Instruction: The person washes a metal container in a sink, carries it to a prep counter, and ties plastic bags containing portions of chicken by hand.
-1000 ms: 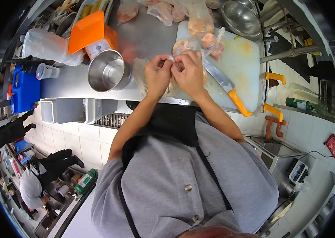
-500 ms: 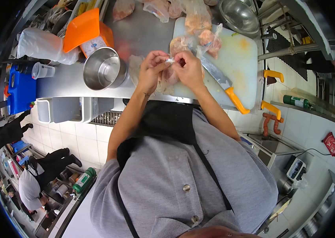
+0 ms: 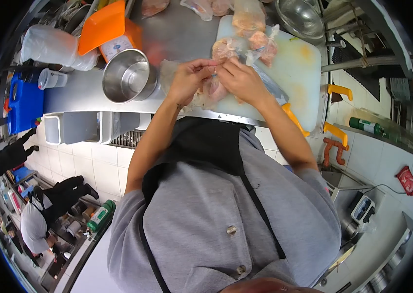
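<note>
My left hand (image 3: 189,79) and my right hand (image 3: 241,82) meet over the table's front edge, both closed in a pinch at the top of a clear plastic bag (image 3: 214,91) of pale pink raw meat. A bit of blue shows at the bag's neck; the fingers partly hide it. Just beyond my hands, more bags of meat (image 3: 227,49) lie on the white cutting board (image 3: 299,83), one with a blue band round its neck. Under my right forearm shows the yellow handle of a knife (image 3: 294,119), its blade partly covered.
Left of my hands stands a steel pot (image 3: 130,78), with an orange-pan scale (image 3: 106,31) behind it. A steel bowl (image 3: 300,19) sits at the back right. Farther left are a blue jerrycan (image 3: 23,107) and a white tub (image 3: 52,79). Another person (image 3: 35,224) stands at the lower left.
My right hand has turned and now reaches over the knife, hiding more of it. My left fingers have stretched toward the right hand. The blue bit at the bag's neck has come into sight.
</note>
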### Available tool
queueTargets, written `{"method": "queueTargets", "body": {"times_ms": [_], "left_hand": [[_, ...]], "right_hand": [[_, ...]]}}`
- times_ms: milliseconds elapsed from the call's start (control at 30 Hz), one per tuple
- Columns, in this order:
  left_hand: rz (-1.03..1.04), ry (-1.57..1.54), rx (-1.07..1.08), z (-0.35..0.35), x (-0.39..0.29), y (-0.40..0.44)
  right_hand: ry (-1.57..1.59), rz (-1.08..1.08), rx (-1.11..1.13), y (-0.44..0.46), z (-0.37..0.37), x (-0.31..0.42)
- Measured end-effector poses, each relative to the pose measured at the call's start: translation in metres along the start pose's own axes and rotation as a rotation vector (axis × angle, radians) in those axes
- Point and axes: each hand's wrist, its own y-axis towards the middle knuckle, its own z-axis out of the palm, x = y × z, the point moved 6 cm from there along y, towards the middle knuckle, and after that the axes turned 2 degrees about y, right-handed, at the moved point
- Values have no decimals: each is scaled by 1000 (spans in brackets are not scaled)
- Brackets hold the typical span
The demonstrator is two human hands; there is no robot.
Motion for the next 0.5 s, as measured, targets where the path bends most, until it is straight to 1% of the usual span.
{"method": "queueTargets", "body": {"times_ms": [33, 67, 133, 167, 233, 267, 333, 400, 467, 500], "left_hand": [[-1, 107, -16, 3, -3, 0], [1, 109, 1, 7, -3, 0], [90, 403, -30, 9, -6, -1], [98, 399, -29, 8, -6, 0], [101, 500, -29, 7, -6, -1], [109, 499, -30, 8, -8, -4], [231, 464, -100, 9, -22, -11], [192, 429, -127, 4, -26, -11], [156, 398, -156, -2, -32, -7], [198, 449, -180, -4, -38, -5]], "right_hand": [[-79, -61, 92, 3, -2, 0], [-93, -52, 90, 7, -10, -5], [-60, -23, 63, 15, -22, -14], [-66, -28, 64, 18, -23, -20], [77, -15, 62, 20, -23, -37], [72, -21, 61, 24, -26, -50], [87, 219, -85, 32, -39, -99], [-4, 510, -73, 48, -42, -159], [-115, 751, -30, 74, -49, -178], [-113, 752, -34, 82, -40, -185]]}}
